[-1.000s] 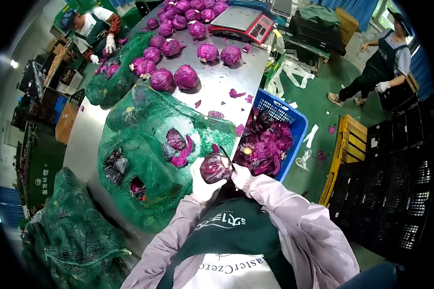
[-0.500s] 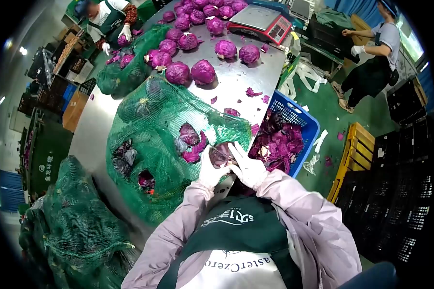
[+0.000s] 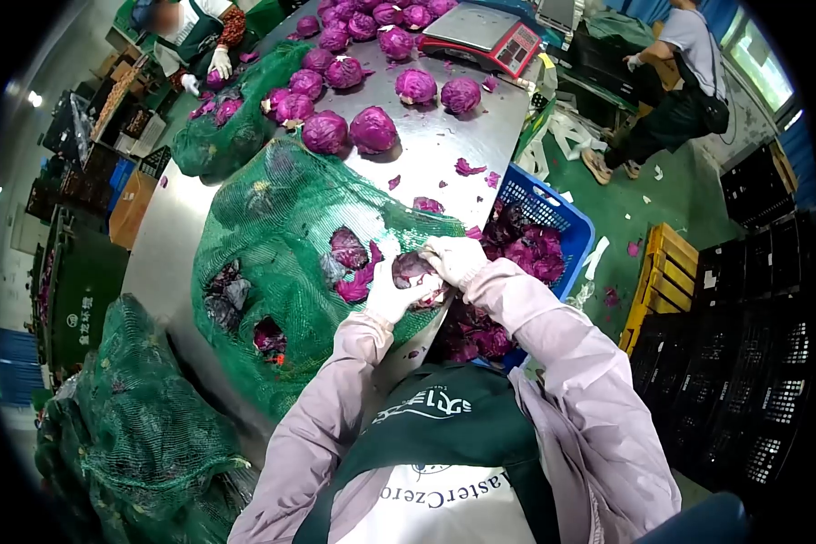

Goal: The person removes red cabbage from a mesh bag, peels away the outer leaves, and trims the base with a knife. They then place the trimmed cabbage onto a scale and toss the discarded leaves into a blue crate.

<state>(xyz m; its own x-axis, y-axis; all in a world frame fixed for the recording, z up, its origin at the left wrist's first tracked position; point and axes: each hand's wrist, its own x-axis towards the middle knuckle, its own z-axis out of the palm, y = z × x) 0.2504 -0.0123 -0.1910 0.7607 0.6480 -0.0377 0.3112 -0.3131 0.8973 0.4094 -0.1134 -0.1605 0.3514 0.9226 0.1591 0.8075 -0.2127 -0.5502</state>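
Observation:
A red cabbage with dull outer leaves (image 3: 412, 268) is between my two white-gloved hands at the table's near edge. My left hand (image 3: 393, 292) is closed round its left and lower side. At its upper right, my right hand (image 3: 458, 260) has bent fingers pinching the outer leaves. Beside and under the cabbage spreads a green mesh bag (image 3: 281, 227), with more cabbages inside and loose purple leaves (image 3: 361, 281) on it. Right of the table, a blue crate (image 3: 571, 227) holds many torn purple leaves.
Several trimmed cabbages (image 3: 373, 130) and a red scale (image 3: 515, 51) stand farther up the metal table (image 3: 177, 231). Another full mesh bag (image 3: 145, 408) is at lower left. One person works at upper left, another walks at upper right. A yellow pallet (image 3: 664, 281) and black crates (image 3: 743, 363) lie right.
My right hand has moved up and right over the cabbage, its fingers now bent on the leaves. More of the leaves below in the crate shows. The person at upper right has turned and stepped left.

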